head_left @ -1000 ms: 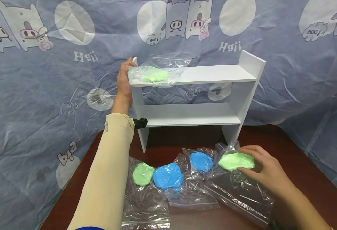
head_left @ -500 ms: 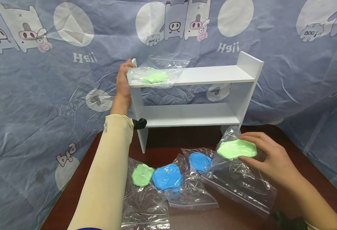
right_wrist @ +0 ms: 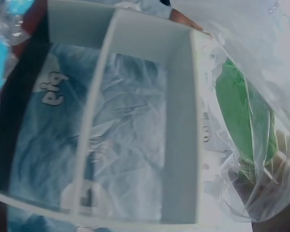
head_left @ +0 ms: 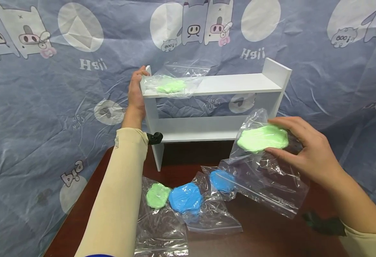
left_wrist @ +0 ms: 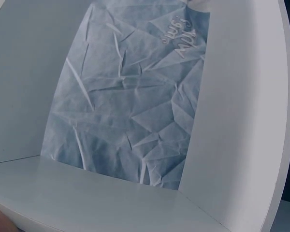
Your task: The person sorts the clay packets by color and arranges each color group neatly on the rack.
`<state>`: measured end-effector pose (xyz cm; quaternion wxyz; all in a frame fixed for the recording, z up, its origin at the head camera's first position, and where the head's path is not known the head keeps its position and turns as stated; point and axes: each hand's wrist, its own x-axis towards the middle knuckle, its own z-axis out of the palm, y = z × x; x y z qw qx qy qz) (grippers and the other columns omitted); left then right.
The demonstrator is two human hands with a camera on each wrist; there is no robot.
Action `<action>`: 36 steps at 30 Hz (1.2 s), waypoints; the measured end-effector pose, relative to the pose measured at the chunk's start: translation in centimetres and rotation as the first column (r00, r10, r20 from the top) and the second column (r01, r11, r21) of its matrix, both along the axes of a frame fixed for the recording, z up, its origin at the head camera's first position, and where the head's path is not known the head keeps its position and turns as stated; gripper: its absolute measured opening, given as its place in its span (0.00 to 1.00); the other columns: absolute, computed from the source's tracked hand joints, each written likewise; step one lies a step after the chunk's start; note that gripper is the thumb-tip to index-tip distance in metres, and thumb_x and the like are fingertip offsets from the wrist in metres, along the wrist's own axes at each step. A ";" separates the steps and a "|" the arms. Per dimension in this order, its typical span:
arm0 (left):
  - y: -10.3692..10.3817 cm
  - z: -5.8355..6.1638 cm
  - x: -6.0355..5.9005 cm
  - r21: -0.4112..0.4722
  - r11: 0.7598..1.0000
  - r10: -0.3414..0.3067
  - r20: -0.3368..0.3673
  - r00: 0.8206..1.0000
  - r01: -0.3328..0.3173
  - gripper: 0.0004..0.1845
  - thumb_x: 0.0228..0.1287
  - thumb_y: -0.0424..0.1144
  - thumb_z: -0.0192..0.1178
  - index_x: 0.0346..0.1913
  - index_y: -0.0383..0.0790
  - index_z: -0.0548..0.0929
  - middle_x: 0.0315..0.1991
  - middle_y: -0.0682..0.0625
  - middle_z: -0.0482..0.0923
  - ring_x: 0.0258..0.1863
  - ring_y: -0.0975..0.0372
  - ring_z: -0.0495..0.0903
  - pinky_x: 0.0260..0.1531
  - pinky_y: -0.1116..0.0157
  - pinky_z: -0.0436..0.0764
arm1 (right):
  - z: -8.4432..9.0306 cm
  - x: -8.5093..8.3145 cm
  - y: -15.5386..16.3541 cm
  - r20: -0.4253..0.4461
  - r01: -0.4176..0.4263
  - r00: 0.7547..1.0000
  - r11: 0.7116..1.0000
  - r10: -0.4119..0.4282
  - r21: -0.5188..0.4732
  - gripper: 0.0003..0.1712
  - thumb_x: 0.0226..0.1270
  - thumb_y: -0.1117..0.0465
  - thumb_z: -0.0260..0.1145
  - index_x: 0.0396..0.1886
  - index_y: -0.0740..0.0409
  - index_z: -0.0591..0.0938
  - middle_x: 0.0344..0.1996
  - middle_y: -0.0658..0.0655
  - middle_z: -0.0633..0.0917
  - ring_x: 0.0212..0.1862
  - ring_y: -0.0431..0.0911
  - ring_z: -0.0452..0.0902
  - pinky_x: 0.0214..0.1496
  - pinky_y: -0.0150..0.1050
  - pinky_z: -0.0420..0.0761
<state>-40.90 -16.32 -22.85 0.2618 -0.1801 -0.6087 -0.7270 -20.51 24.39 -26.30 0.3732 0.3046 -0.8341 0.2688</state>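
Green putty bag [head_left: 262, 138], a clear zip pouch with a flat light-green lump inside, is off the table and in the air in front of the white shelf [head_left: 236, 84], about level with its lower board. Right hand [head_left: 306, 151] pinches it at the lump, thumb below and fingers curled over the top edge; grip sits on the heavy part, so the empty plastic hangs slack below and to the left. Left hand [head_left: 136, 92] lies against the shelf's left upright with its fingertips hooked over the top corner, judged to be steadying the light unit. Another green bag [head_left: 172, 85] rests on the top board at its left end, just beside those fingertips. On the dark table [head_left: 265, 239]: green bag [head_left: 157, 195], blue bag [head_left: 185, 198], smaller blue bag [head_left: 222, 180], overlapping in a row. Left wrist view shows only shelf interior and backdrop cloth [left_wrist: 130, 111].
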 end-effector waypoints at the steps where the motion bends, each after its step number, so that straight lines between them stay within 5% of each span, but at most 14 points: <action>1: 0.0 0.0 0.0 0.002 1.000 0.001 0.009 1.000 -0.001 0.13 0.66 0.44 0.39 0.36 0.56 0.77 0.79 0.50 0.58 0.77 0.61 0.55 0.69 0.68 0.58 | 0.5 0.0 -0.2 -0.011 -0.001 1.000 1.000 0.001 -0.006 0.47 0.30 0.73 0.84 0.60 0.56 0.82 0.53 0.51 0.83 0.58 0.24 0.71 0.58 0.17 0.65; 5: 0.0 0.1 0.0 0.009 1.000 0.000 0.022 1.000 0.000 0.13 0.67 0.44 0.39 0.35 0.56 0.77 0.79 0.51 0.58 0.77 0.61 0.56 0.69 0.68 0.58 | 2.3 -0.4 -1.0 -0.056 -0.003 0.998 1.000 0.002 -0.030 0.45 0.31 0.74 0.84 0.59 0.59 0.82 0.52 0.43 0.82 0.56 0.24 0.72 0.56 0.17 0.66; 12: 0.0 0.2 -0.2 0.033 0.999 -0.010 0.004 1.000 0.010 0.13 0.66 0.44 0.39 0.34 0.56 0.77 0.78 0.50 0.59 0.76 0.61 0.56 0.68 0.70 0.59 | 5.5 -1.7 -2.8 -0.103 -0.005 0.995 0.998 -0.001 -0.060 0.45 0.34 0.76 0.83 0.60 0.58 0.81 0.52 0.59 0.84 0.55 0.25 0.71 0.56 0.18 0.68; 22: 0.0 0.3 0.3 0.030 1.000 -0.001 0.039 0.999 0.000 0.13 0.66 0.44 0.40 0.34 0.57 0.77 0.78 0.52 0.60 0.76 0.62 0.56 0.69 0.68 0.59 | 9.1 -3.3 -4.8 -0.102 -0.004 0.995 0.998 -0.003 -0.063 0.43 0.44 0.71 0.82 0.64 0.54 0.79 0.57 0.56 0.83 0.61 0.28 0.71 0.61 0.20 0.71; 31: 0.0 0.2 0.3 0.019 1.000 -0.009 0.046 0.999 0.008 0.13 0.66 0.44 0.40 0.35 0.58 0.77 0.78 0.53 0.59 0.76 0.61 0.56 0.68 0.65 0.60 | 10.6 -6.7 -6.4 -0.154 -0.030 0.988 0.997 0.017 -0.078 0.36 0.54 0.61 0.79 0.64 0.60 0.78 0.59 0.59 0.82 0.62 0.45 0.75 0.65 0.27 0.72; 36: 0.1 0.1 0.4 0.002 1.000 -0.003 0.036 0.999 0.003 0.13 0.66 0.46 0.39 0.35 0.59 0.77 0.79 0.53 0.58 0.76 0.60 0.55 0.68 0.63 0.60 | 11.1 -8.4 -7.4 -0.082 -0.021 0.997 0.989 0.009 -0.143 0.35 0.55 0.60 0.79 0.64 0.57 0.78 0.59 0.56 0.82 0.63 0.46 0.74 0.68 0.31 0.71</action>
